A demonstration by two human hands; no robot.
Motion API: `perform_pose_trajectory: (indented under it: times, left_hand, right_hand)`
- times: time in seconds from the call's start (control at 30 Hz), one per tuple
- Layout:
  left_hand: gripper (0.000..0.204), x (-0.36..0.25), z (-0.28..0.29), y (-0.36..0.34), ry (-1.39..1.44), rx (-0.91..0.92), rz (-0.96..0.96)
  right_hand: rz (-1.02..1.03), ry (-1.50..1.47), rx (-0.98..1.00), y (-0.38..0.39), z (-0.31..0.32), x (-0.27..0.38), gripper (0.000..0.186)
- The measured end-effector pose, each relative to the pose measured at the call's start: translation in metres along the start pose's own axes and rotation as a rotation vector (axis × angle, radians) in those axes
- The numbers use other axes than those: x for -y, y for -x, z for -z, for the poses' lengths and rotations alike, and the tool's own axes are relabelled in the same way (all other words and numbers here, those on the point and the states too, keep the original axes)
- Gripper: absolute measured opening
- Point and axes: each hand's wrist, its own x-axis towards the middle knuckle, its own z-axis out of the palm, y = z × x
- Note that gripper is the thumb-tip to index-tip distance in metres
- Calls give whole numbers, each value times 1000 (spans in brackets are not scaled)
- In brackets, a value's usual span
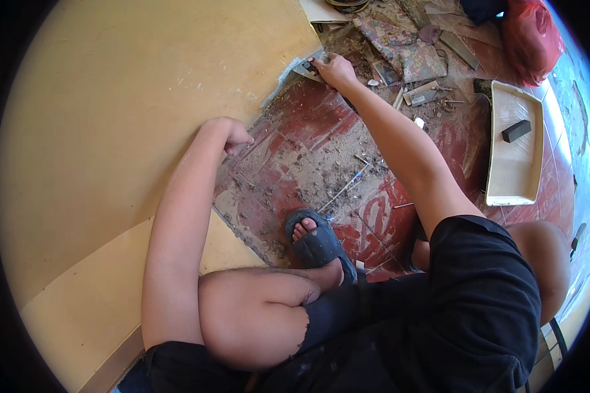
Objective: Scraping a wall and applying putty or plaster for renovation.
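Observation:
My right hand [337, 72] reaches forward to the bottom of the yellow wall [196, 59]. Its fingers are closed round a putty knife [305, 68], whose grip is mostly covered by the hand. The blade lies against the wall's lower edge, beside a pale whitish-blue patch [286, 76] of filler or bare plaster. My left hand [235, 134] hangs bent at the wrist close to the wall's base, nearer to me. Its fingers are loosely bent and a little apart, with nothing visible in them.
Dust and crumbs cover the red tiled floor [308, 114]. A cream tray [498, 196] holding a dark block [516, 131] is at right. Beyond lie a flowered cloth [403, 49], scraps and a red plastic bag [531, 42]. My sandalled foot [318, 242] is below my hands.

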Motion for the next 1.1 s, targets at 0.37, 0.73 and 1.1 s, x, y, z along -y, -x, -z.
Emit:
perform_pose_trajectory:
  times: [0.37,0.73,1.1]
  left_hand:
    - [47,-21,-2,-2,3,17,-102]
    - [45,18,-17,-22,108,105,-32]
    - [51,3,-6,-32,188,225,38]
  right_hand:
    - [-42,-50,-7,15,-11,-8,55]
    - [-1,44,47,-7,-6,-6,47]
    - [35,-110,21,17,-10,6,45]
